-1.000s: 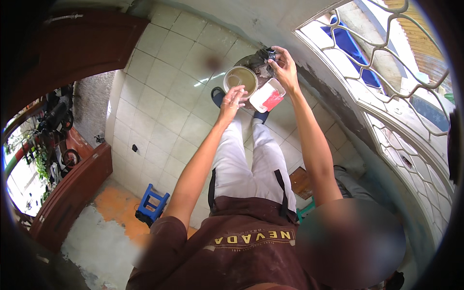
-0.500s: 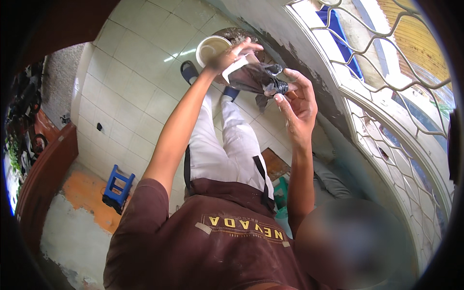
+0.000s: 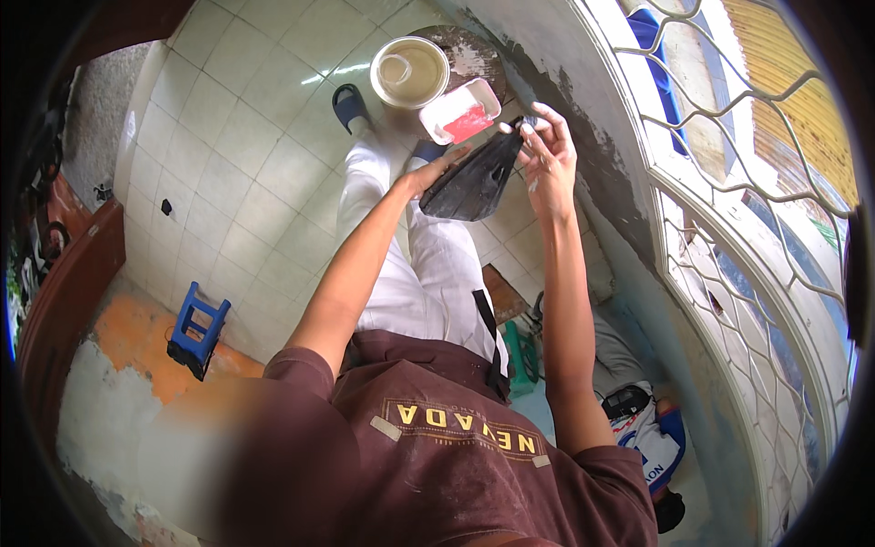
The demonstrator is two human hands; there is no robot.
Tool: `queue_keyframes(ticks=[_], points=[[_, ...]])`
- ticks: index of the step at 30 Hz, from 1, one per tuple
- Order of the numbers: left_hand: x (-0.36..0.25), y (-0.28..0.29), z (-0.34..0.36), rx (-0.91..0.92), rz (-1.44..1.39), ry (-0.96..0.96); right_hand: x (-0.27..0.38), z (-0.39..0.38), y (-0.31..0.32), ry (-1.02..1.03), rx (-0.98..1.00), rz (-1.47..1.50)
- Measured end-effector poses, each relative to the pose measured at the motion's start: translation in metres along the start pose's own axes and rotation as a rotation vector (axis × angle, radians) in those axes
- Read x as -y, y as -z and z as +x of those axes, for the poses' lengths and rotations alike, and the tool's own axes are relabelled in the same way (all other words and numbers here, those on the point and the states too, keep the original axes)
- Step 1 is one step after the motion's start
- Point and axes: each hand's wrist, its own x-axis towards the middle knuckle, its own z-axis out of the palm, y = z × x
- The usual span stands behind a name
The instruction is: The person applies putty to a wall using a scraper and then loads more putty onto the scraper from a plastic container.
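A black plastic bag [image 3: 469, 187] hangs in front of my lower legs, wide at the bottom and gathered into a narrow neck at the top. My right hand [image 3: 550, 155] is closed on that neck, pinching it between thumb and fingers. White residue marks these fingertips. At the bag's left edge is my left hand [image 3: 436, 173], its fingers along the side and partly hidden by the plastic. Just beyond the bag is a white rectangular tub [image 3: 441, 117] with a red patch. Next to it stands a round pale bucket [image 3: 375, 77] holding a beige substance.
A round, worn brown stool top [image 3: 483, 56] is behind the tub, against the wall. On my right runs a window grille [image 3: 720, 118]. A blue stool [image 3: 198, 324] stands at left on the tiled floor [image 3: 246, 146]. Another person [image 3: 652, 438] is low at right, near a green stool [image 3: 521, 360].
The bag has come nearer to me and now hangs fully in sight, away from the tub. My left hand has moved from over the tub down to the bag's side.
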Motion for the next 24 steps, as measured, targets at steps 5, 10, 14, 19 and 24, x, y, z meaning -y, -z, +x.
queue_keyframes(ticks=[5, 10, 14, 19, 24], points=[[0.004, 0.009, -0.010, -0.009, -0.162, 0.147, -0.041, 0.042, 0.015, -0.015, -0.007, 0.066], [-0.012, -0.005, -0.042, -0.132, 0.026, 0.237, -0.075, 0.075, 0.027, -0.101, -0.102, 0.017], [0.021, 0.035, -0.021, -0.156, -0.076, 0.304, -0.074, 0.081, 0.003, -0.159, -0.090, -0.038], [0.005, 0.033, -0.027, -0.103, -0.150, 0.332, -0.100, 0.105, 0.015, -0.177, -0.098, -0.101], [0.006, 0.037, -0.026, -0.123, -0.102, 0.336, -0.122, 0.120, 0.019, -0.222, -0.165, -0.111]])
